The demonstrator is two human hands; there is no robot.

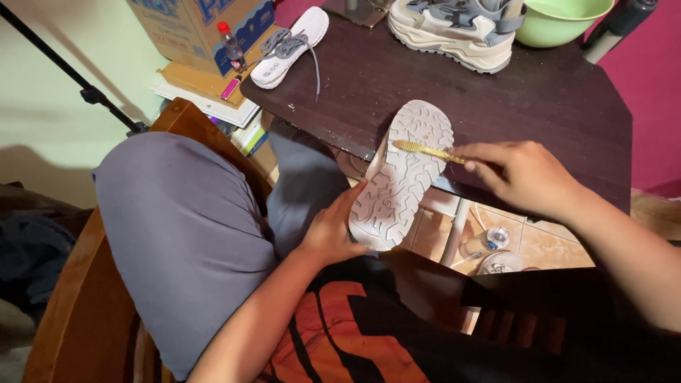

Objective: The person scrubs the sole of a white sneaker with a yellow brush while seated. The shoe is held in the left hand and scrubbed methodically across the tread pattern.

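Seated low in a brown wooden chair (85,298), a person in a black-and-orange printed shirt (369,333) and grey trousers (184,234) worked at the edge of a dark brown wooden table (539,99), one knee raised beside it. Across the table's far side stood a chunky white-and-grey sneaker (454,28), upright, touching a pale green plastic bowl (560,18) at its right, while a white perforated insole (291,46) lay at the left corner with grey shoelaces (287,44) heaped on it and trailing off. Just beyond that corner a cardboard box with blue print (202,28) rested on stacked books, a small clear bottle with a red cap (230,46) standing against it. Held sole-up between lap and table edge was a second white sneaker with a deeply grooved rubber sole (401,184), its toe resting on the tabletop. The left hand (330,230) wrapped around the heel, fingers curled against the sole's side. The right hand (521,174) pinched the handle of a yellow toothbrush (425,150), whose bristle head lay across the forefoot of the sole.
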